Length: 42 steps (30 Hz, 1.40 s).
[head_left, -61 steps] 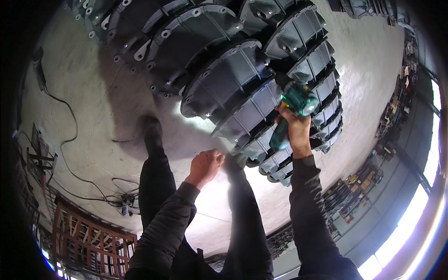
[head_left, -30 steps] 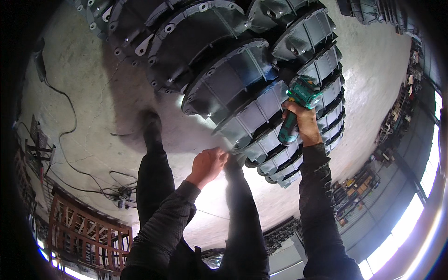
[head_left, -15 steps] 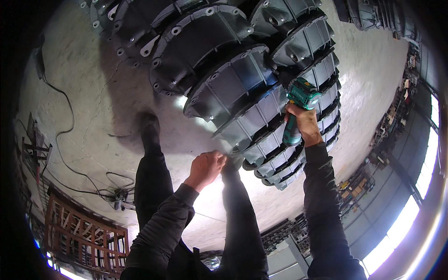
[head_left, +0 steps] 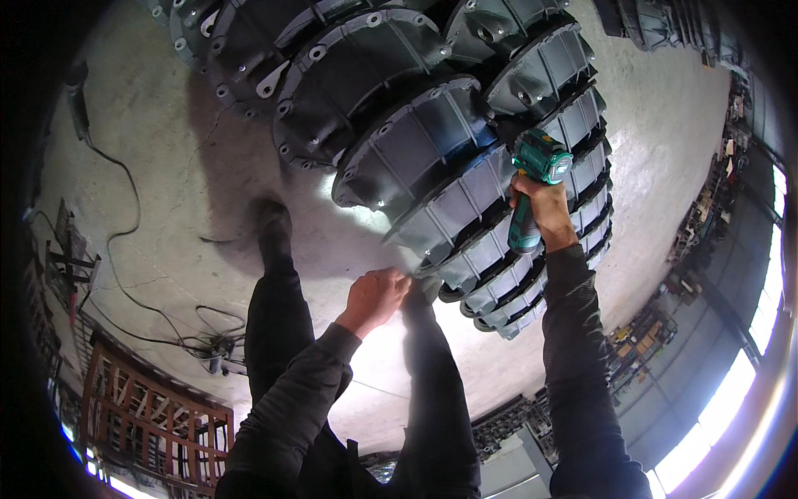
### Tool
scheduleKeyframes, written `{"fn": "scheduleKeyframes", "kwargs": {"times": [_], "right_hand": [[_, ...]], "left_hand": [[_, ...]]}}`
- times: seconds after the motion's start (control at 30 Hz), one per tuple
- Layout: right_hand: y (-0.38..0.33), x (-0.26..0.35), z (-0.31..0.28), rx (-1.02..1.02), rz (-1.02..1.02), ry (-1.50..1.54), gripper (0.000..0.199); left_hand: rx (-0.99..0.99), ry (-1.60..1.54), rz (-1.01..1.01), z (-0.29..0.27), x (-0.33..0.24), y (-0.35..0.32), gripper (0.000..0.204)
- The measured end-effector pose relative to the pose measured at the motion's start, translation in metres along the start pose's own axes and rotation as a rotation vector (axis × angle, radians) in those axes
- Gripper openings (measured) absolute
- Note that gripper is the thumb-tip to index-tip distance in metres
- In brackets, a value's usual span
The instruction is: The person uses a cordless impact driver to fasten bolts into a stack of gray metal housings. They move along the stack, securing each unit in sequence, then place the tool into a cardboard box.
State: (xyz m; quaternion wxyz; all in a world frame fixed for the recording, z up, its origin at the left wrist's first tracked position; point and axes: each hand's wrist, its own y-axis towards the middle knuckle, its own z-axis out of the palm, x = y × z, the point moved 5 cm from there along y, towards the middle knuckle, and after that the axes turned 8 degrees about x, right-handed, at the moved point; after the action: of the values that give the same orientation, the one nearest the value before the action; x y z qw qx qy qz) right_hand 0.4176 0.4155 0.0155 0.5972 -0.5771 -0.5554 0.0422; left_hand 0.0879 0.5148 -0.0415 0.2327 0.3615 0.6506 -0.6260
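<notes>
My right hand (head_left: 540, 204) grips the handle of a green cordless power driver (head_left: 534, 187), its head pressed against a row of large grey ribbed metal housings (head_left: 432, 158) stacked on edge. My left hand (head_left: 376, 298) is lower, fingers curled at the bottom rim of one housing (head_left: 432, 279), pinching something too small to make out. Both arms wear dark sleeves. My legs in dark trousers stand below the stack.
The concrete floor (head_left: 166, 191) carries a black cable (head_left: 116, 241) running to the left. A reddish wooden pallet frame (head_left: 150, 416) stands at lower left. More dark housings (head_left: 665, 25) sit at upper right. Shelving and bright windows line the right edge.
My right hand with the driver has shifted slightly rightward along the housings. The left hand has stayed at the lower rim.
</notes>
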Motion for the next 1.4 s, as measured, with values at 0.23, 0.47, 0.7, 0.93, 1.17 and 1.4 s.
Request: {"fn": "scheduleKeyframes", "kwargs": {"times": [0.23,0.47,0.7,0.93,1.17,1.4], "right_hand": [[-0.008,-0.001,-0.004,0.044,-0.083,0.047,0.025],[-0.027,-0.007,-0.010,0.026,-0.107,0.015,0.027],[-0.041,0.043,0.018,0.074,-0.224,0.134,0.027],[0.041,0.089,0.071,0.111,-0.260,0.095,0.024],[0.064,0.094,0.079,0.084,-0.197,0.087,0.023],[0.080,0.107,0.058,0.187,-0.050,-0.024,0.023]], "left_hand": [[0.012,0.112,-0.011,0.013,0.008,0.001,0.021],[-0.035,-0.006,0.040,0.012,0.013,-0.002,0.025],[-0.058,0.077,0.044,0.008,0.006,-0.006,0.017],[-0.004,0.000,0.006,0.000,0.011,-0.010,0.016],[-0.099,-0.012,0.078,-0.012,0.008,-0.012,0.029],[-0.133,-0.005,0.108,-0.021,0.001,-0.015,0.029]]}}
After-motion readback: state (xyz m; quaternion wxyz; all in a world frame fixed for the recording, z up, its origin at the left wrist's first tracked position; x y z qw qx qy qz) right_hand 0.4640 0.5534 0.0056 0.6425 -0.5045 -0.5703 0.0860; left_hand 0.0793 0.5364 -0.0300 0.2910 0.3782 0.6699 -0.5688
